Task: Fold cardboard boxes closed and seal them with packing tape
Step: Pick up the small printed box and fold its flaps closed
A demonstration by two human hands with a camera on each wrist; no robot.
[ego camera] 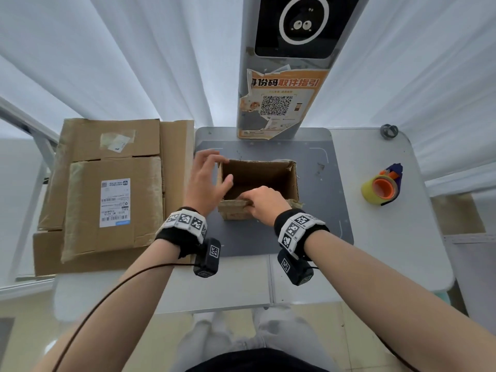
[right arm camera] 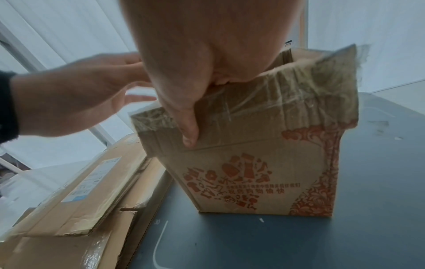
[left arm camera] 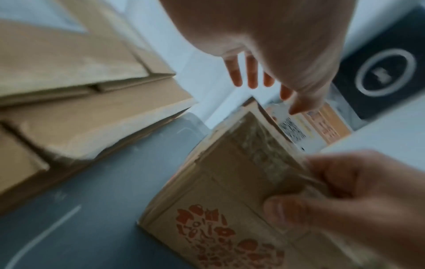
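Fingers (right arm camera: 220, 80) of the right hand (ego camera: 264, 204) curl over the near flap (right arm camera: 264, 111) of the small cardboard box (ego camera: 259, 189), thumb pressed flat on the flap's outer face, pinching it. The left hand (ego camera: 205, 181) hovers just beside the box's far-left corner with its fingers (left arm camera: 251, 72) spread and nearly straight, holding nothing.

That box stands upright and open-topped on the dark grey mat (ego camera: 322, 232), in the middle of the white table (ego camera: 389, 237). It is worn brown cardboard: the near flap is creased and covered with wrinkled, clouded old tape, its edges frayed. Its near wall carries an orange-red print of small shapes above a line of characters, with a floral pattern running down the right corner. Inside, bare brown walls show.

Left of the mat lies a stack of flattened cartons (ego camera: 107, 189), the top one bearing a white shipping label (ego camera: 115, 202). Well to the right sits a tape dispenser (ego camera: 382, 187), yellow with an orange core. At the table's far edge rises a grey post (ego camera: 279, 103) with an orange QR-code notice.
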